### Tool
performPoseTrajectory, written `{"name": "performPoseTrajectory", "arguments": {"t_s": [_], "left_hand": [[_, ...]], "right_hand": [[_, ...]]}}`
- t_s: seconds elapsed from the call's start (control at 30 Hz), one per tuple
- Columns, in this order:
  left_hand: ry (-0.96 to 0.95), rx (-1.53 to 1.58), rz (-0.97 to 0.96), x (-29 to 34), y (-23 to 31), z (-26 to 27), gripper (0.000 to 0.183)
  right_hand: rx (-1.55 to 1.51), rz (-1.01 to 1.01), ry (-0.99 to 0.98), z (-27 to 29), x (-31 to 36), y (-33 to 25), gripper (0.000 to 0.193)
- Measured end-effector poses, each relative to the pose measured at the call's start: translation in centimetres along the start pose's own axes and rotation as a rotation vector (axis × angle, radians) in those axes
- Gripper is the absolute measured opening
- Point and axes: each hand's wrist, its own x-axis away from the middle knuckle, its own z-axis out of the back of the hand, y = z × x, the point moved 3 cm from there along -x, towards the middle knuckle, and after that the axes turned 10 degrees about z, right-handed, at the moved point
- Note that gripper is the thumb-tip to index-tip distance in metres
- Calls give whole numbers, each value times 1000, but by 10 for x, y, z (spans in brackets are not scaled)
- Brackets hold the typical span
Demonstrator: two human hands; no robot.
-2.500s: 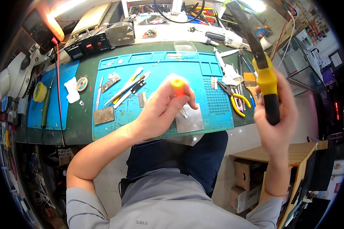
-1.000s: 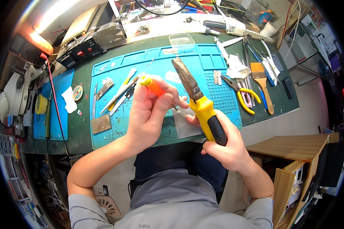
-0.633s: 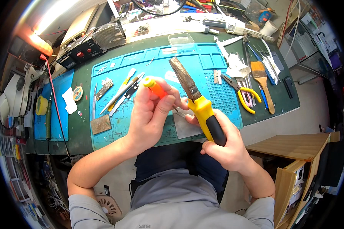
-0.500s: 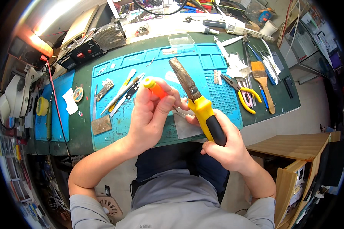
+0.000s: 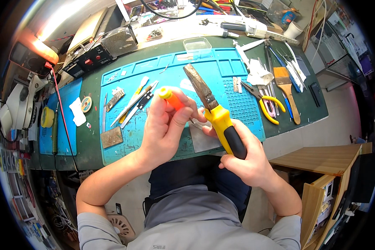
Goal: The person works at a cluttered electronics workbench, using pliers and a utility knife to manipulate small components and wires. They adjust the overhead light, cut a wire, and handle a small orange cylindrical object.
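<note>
Over the front of a blue work mat (image 5: 133, 137), my left hand (image 5: 162, 131) is closed around a screwdriver (image 5: 171, 98) with an orange handle and a yellow end. Its thin metal shaft slants down toward my right fingers, and the tip is hidden. Gripped in my right hand (image 5: 252, 160) is a pair of pliers (image 5: 221, 121) with yellow and black handles, its worn, rusty jaws pointing up and away. The jaws hold nothing that I can see. A flat grey plate (image 5: 203, 143) lies on the mat beneath my hands.
Knife-like tools (image 5: 136, 109) and a small brownish block (image 5: 111, 137) lie left on the mat. Toward the right are small yellow-handled pliers (image 5: 267, 109), a wide brush (image 5: 284, 81) and crumpled tissue (image 5: 259, 74). A clear tray (image 5: 197, 44) stands behind.
</note>
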Motion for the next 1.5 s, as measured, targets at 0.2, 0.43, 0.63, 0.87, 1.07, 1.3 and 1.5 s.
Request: {"name": "performPoseTrajectory", "arguments": {"t_s": [0.2, 0.43, 0.63, 0.87, 1.07, 1.3, 1.5], "left_hand": [[-50, -107, -35, 4, 0, -1, 14], [-87, -181, 28, 3, 3, -3, 17], [-99, -176, -37, 3, 0, -4, 17], [-61, -303, -13, 4, 13, -7, 22], [-78, -316, -32, 3, 14, -5, 19], [-60, -376, -48, 4, 14, -5, 17], [-87, -229, 37, 1, 11, -6, 15]], "right_hand": [[-71, 34, 3, 0, 0, 4, 61], [-50, 65, 69, 8, 6, -6, 63], [704, 584, 134, 28, 6, -48, 62], [1156, 789, -36, 31, -4, -101, 62], [1234, 784, -61, 34, -1, -142, 72], [1266, 727, -151, 32, -3, -123, 79], [1134, 805, -50, 40, -1, -123, 78]]}}
